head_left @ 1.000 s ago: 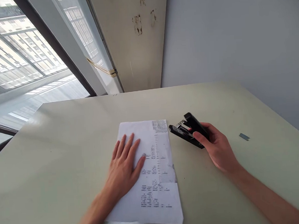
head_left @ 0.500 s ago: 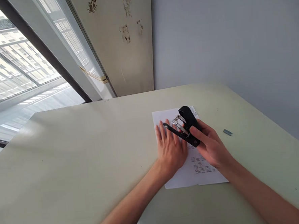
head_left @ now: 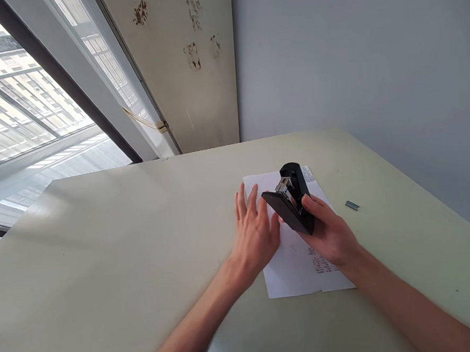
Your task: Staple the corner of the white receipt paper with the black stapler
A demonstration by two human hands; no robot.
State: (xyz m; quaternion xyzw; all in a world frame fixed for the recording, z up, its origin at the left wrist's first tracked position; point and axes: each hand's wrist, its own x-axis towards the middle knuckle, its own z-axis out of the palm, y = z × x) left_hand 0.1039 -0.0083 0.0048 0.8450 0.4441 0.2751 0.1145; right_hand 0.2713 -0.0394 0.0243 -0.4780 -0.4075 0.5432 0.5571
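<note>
A black stapler [head_left: 297, 214] is gripped in my right hand [head_left: 334, 233], its jaws spread wide so that the metal magazine shows between them. It is held above printed paper sheets [head_left: 289, 279] on the table. My left hand [head_left: 255, 238] lies over the left edge of the sheets, fingers spread and holding nothing; whether it touches the paper I cannot tell. The stapler hides part of the paper and sits just right of my left fingertips.
A small strip of staples [head_left: 352, 205] lies on the pale table [head_left: 143, 245] right of the sheets. Behind the table are a grey wall [head_left: 350, 52], a stained cream panel [head_left: 199, 104] and a window [head_left: 27, 98] at the left.
My left hand has shifted left across the paper, its thumb further from the stapler. The stapler has turned in my right hand, showing more of its base underside. The sheets appear slightly shifted right.
</note>
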